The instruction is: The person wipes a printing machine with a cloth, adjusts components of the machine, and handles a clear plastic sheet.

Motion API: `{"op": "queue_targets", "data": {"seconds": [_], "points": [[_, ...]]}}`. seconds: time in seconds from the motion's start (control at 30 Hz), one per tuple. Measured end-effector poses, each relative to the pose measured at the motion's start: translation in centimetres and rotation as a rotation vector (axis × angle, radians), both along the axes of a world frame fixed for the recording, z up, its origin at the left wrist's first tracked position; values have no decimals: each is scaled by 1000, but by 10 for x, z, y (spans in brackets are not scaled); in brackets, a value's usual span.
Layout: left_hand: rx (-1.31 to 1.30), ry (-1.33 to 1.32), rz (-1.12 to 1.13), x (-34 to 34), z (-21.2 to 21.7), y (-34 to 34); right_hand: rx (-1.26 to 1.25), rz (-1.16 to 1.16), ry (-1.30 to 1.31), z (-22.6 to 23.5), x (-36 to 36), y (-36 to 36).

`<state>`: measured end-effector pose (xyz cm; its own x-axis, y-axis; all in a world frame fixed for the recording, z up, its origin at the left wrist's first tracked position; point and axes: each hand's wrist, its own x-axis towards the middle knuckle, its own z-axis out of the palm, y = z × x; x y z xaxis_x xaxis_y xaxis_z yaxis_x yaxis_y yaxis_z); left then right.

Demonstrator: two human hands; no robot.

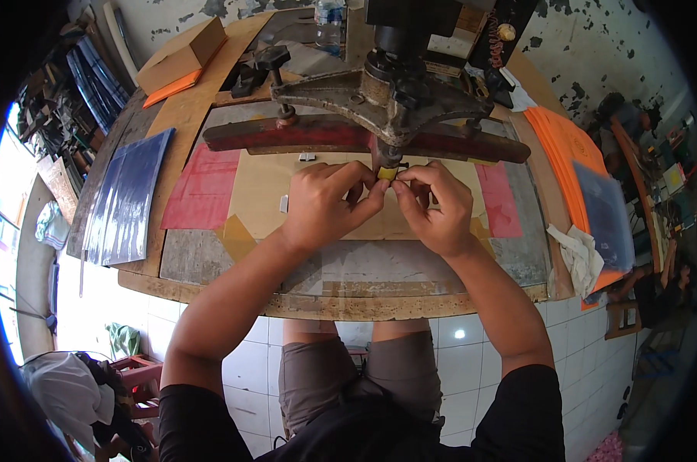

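Note:
A heavy metal press (391, 96) with a dark red bar (317, 132) stands over the worktable. At the middle of its bar, under the central shaft, is a small yellow piece (387, 174). My left hand (329, 200) pinches the piece's left lower edge between thumb and forefinger. Close beside it, my right hand (439, 206) is closed in a pinch at the piece's right side; its fingertips partly hide what they grip. Below both hands lies a tan board (260, 181) with red sheets (203, 189) at its ends.
Clear plastic sheets (129, 200) lie at the left, near a cardboard box (183, 54). To the right are orange sheets (560, 146), more clear sheets (602, 208) and a white cloth (578, 258). A water bottle (329, 27) stands behind the press. Another person sits at far right.

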<state>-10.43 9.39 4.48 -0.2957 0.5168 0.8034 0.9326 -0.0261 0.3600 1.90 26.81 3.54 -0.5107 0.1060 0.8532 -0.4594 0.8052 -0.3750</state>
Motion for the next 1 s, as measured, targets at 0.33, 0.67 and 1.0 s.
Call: {"op": "queue_targets", "data": {"seconds": [0.33,0.67,1.0], "points": [[38,205,45,-2,1,1,-29,5,6,-3,-2,-3],[57,78,65,4,-7,4,-55,17,3,-7,-2,-3],[26,-10,95,9,-3,4,-51,-23,-20,-6,-2,-4]]}}
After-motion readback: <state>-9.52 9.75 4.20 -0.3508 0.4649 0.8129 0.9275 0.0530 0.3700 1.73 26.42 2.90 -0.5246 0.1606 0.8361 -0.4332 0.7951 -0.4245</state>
